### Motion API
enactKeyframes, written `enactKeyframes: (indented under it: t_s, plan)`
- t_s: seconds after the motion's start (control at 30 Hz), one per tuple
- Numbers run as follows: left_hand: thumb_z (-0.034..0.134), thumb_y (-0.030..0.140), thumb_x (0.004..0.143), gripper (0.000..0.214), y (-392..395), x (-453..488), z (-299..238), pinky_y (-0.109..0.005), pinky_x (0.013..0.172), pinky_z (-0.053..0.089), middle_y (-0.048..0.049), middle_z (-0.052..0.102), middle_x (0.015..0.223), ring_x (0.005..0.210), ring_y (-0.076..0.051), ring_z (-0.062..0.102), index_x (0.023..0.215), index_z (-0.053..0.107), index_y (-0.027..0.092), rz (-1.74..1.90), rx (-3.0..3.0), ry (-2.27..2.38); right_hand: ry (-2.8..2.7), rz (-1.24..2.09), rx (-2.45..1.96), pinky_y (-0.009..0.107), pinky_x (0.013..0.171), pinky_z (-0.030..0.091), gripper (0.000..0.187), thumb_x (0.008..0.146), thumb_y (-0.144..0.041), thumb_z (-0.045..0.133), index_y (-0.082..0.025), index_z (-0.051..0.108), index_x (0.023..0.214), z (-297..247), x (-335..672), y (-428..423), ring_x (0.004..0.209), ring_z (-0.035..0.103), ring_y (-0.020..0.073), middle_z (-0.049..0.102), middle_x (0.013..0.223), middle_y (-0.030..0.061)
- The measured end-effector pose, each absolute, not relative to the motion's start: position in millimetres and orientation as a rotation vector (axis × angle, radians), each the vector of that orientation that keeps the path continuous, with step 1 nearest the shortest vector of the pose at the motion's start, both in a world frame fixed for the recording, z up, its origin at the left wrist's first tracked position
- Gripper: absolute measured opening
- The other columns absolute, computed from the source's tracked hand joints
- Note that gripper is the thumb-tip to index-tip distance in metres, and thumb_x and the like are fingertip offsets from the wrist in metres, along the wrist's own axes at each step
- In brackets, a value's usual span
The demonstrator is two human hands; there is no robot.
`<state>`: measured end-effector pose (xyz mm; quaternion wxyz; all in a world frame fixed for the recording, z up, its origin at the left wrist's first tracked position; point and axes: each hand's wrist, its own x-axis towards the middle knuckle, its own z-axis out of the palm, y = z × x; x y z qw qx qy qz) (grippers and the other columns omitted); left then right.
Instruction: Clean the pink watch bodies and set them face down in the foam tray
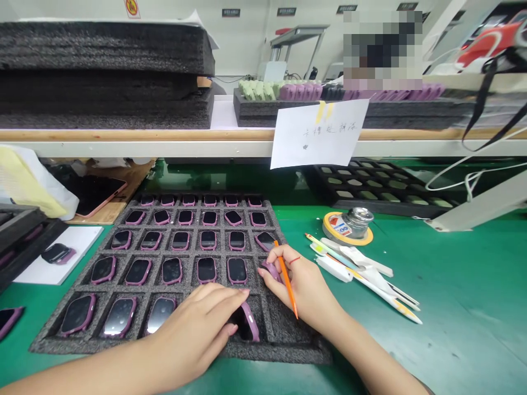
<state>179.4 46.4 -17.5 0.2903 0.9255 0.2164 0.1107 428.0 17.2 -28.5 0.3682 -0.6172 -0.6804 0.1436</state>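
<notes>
Left hand (193, 329) low on the tray, fingers nearly flat and slightly spread, tips touching a purple-framed smartwatch (249, 323) in the bottom row, fourth cell; no clear grip. That watch sits tilted in its cell of the black foam tray (173, 351), the rest of the cells holding similar purple-framed watches with dark screens. Far left: yellow-and-white bag (28, 181), pink-edged tablet (96, 192) on a wooden board (123, 181), a watch (57, 253) lying on white paper (61, 269). Right hand (302, 288) curled, holding an orange pointed pick (287, 281) between its fingers, tip downward; fingertips (267, 269) on a purple-framed piece (272, 271) at the tray's right end, grip on that piece unclear. Thin red string (294, 260) on that wrist. Further right on the green mat (453, 274): yellow tape roll (348, 233) with a metal can (358, 222) on it, a bundle of pens (362, 269), and a dark tray with pale green inserts (379, 189) behind.
</notes>
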Motion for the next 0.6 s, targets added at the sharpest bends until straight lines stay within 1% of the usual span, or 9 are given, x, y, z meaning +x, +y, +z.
enactKeyframes:
  t_s: [0.07,0.13,0.23,0.3,0.37,0.43,0.53,0.6]
  plan:
    - [0.046,0.020,0.101,0.055,44,179,-19,-0.050,0.114,0.042,-0.0090,0.050,0.150,0.132,-0.025,0.048,0.153,0.027,0.026,0.255,2.552,0.585,-1.741,0.362,-1.616,0.026,0.051,0.040,0.013,0.091,-0.033,0.057,-0.022,0.050,0.091,-30,432,18,0.050,0.050,0.0134,0.054,0.061,-0.0043]
    - [0.045,0.021,0.102,0.054,42,179,-20,-0.053,0.114,0.043,-0.0112,0.049,0.151,0.133,-0.027,0.048,0.153,0.029,0.021,0.237,2.612,0.574,-1.744,0.361,-1.641,0.026,0.050,0.039,0.014,0.092,-0.036,0.058,-0.022,0.054,0.092,-31,435,20,0.048,0.050,0.0138,0.053,0.058,-0.0052]
    - [0.044,0.018,0.101,0.049,41,179,-20,-0.054,0.110,0.047,-0.0128,0.052,0.149,0.129,-0.029,0.051,0.149,0.038,0.018,0.264,2.695,0.544,-1.751,0.347,-1.663,0.026,0.050,0.041,0.018,0.093,-0.040,0.058,-0.022,0.058,0.092,-33,439,22,0.048,0.052,0.0147,0.053,0.055,-0.0055]
    - [0.045,0.016,0.099,0.044,41,179,-19,-0.054,0.106,0.050,-0.0142,0.055,0.145,0.125,-0.029,0.054,0.143,0.046,0.015,0.315,2.745,0.522,-1.758,0.323,-1.670,0.026,0.051,0.043,0.021,0.095,-0.041,0.056,-0.021,0.060,0.090,-33,440,23,0.050,0.055,0.0150,0.059,0.059,-0.0033]
    - [0.047,0.013,0.097,0.038,41,180,-18,-0.052,0.101,0.054,-0.0151,0.060,0.138,0.119,-0.029,0.058,0.135,0.054,0.013,0.418,2.785,0.484,-1.762,0.279,-1.674,0.027,0.055,0.047,0.023,0.096,-0.041,0.054,-0.021,0.062,0.089,-32,442,24,0.054,0.060,0.0157,0.067,0.068,0.0003]
    - [0.049,0.011,0.096,0.031,41,182,-17,-0.047,0.095,0.057,-0.0146,0.067,0.127,0.111,-0.027,0.062,0.125,0.061,0.012,0.598,2.835,0.397,-1.762,0.216,-1.680,0.029,0.062,0.051,0.025,0.097,-0.041,0.052,-0.021,0.064,0.091,-30,448,25,0.063,0.066,0.0178,0.072,0.079,0.0041]
    - [0.055,0.012,0.096,0.017,35,185,-18,-0.038,0.089,0.058,-0.0099,0.075,0.108,0.098,-0.022,0.067,0.107,0.068,0.011,0.905,2.882,0.118,-1.755,0.112,-1.705,0.034,0.076,0.054,0.027,0.097,-0.041,0.049,-0.021,0.066,0.095,-29,467,27,0.081,0.070,0.0229,0.075,0.091,0.0084]
    - [0.056,0.014,0.097,0.014,26,186,-23,-0.031,0.090,0.058,-0.0066,0.077,0.099,0.091,-0.018,0.068,0.099,0.070,0.013,0.918,2.848,-0.124,-1.766,0.055,-1.730,0.039,0.081,0.055,0.025,0.095,-0.039,0.050,-0.020,0.067,0.093,-32,484,29,0.088,0.071,0.0264,0.075,0.092,0.0101]
